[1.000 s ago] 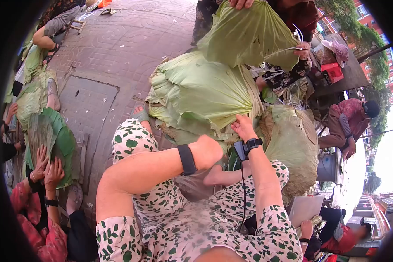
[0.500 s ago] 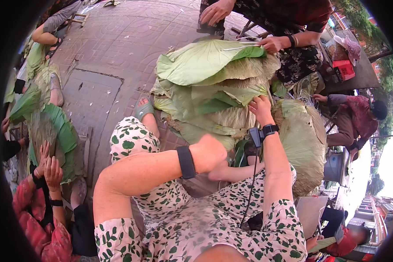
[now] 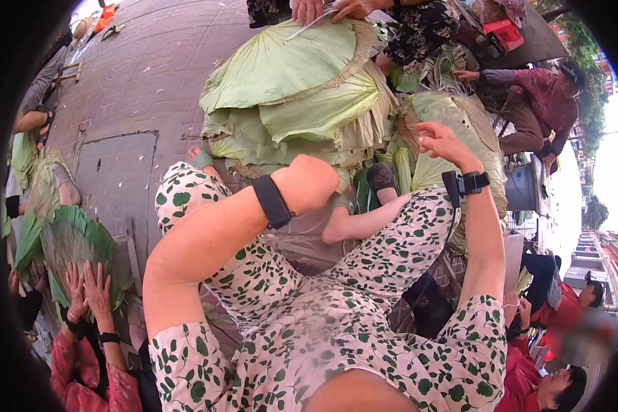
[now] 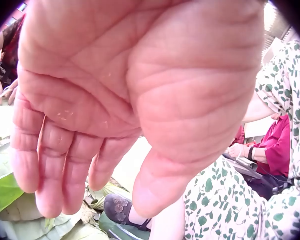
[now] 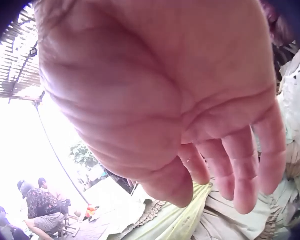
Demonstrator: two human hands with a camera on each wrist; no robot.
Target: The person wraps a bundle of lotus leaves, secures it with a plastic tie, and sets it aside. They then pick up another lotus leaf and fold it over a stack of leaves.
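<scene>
A large pile of pale green lotus leaves [image 3: 288, 69] lies on the paving in front of me, with drier, browner edges beneath. My left hand [image 3: 314, 184] hangs near the pile's front side, its fingers hidden from the head view. In the left wrist view its palm faces the camera, fingers extended and holding nothing. To the right of the pile my right hand [image 3: 448, 145] is raised in front of a second leaf stack [image 3: 429, 103], its fingers loosely bent and nothing in them. Across from me another person's hands [image 3: 350, 8] hold a white strip [image 3: 312, 24] over the top leaf.
My patterned trouser legs [image 3: 398, 240] and a dark flowered shoe [image 3: 382, 178] lie between me and the leaves. At the left a person's hands [image 3: 89, 288] press on green leaves [image 3: 75, 233]. A grey bucket [image 3: 522, 189] stands at the right, near a seated person [image 3: 539, 110].
My right hand has let go of the leaf edge it pinched and moved right, off the pile. The other person's raised leaf now lies on top. My left arm keeps its pose; the view has shifted.
</scene>
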